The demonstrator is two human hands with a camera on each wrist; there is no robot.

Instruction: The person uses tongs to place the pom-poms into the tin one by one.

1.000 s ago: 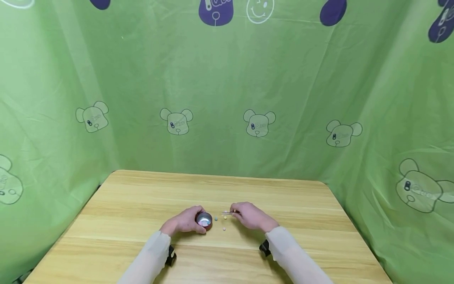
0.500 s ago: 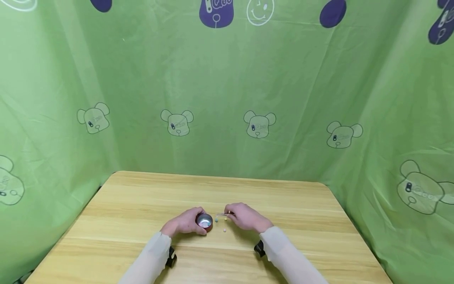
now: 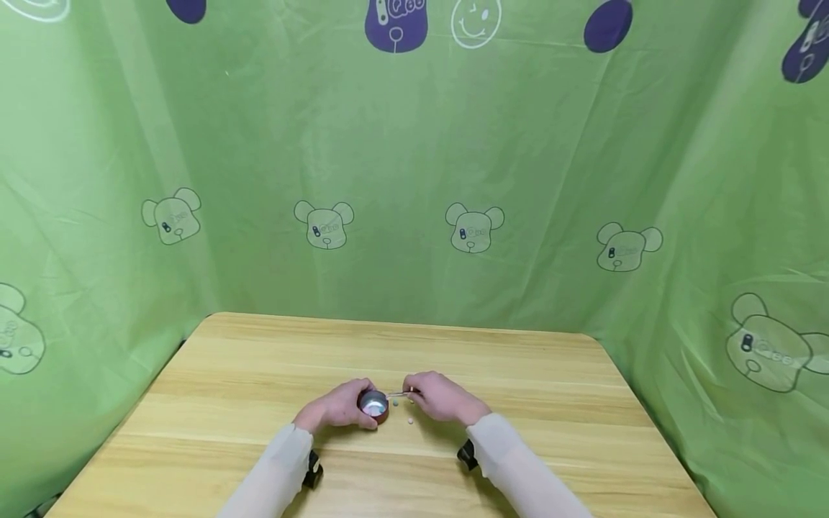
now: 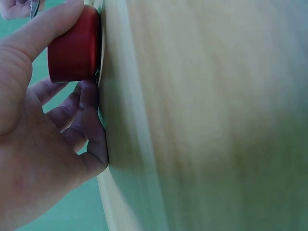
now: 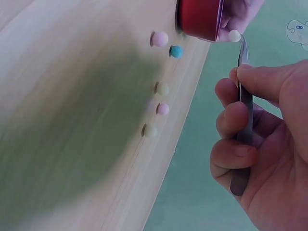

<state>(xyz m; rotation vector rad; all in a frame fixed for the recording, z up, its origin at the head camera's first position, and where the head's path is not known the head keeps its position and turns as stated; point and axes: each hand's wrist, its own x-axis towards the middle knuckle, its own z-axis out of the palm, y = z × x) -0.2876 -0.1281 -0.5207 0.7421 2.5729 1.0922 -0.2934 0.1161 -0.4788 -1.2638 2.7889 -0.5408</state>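
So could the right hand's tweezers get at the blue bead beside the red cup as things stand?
Probably yes: the blue bead lies uncovered on the table, but the tweezers already pinch a white bead.

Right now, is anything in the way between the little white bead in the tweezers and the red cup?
Nothing visible blocks it. The right hand holds the tweezers with the white bead right at the rim of the red cup, which the left hand grips. The other beads lie on the table, off that path.
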